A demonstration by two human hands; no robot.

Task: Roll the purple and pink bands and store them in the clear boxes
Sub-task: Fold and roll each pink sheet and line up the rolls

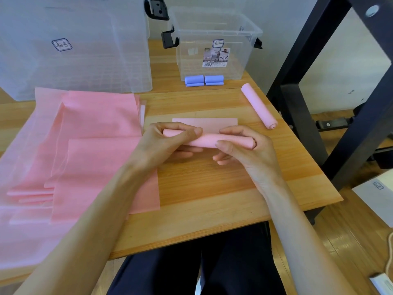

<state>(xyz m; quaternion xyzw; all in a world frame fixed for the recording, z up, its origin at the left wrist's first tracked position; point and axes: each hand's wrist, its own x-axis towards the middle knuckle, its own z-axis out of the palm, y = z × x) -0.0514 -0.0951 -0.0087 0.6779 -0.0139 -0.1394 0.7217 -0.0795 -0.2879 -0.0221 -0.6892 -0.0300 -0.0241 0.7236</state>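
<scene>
From the head view, the left hand point(168, 141) and right hand point(240, 145) both curled their fingers around a partly rolled pink elastic band point(207, 140) above the wooden table point(212, 188), its flat tail lying toward the small clear plastic box point(217, 47). A finished pink roll point(258, 106) lay to the right, and two rolled purple bands point(204, 80) rested against that box.

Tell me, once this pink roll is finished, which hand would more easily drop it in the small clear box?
Probably the right hand. The small clear box stands toward the table's far right, nearer that hand; both hands grip the pink roll.
</scene>
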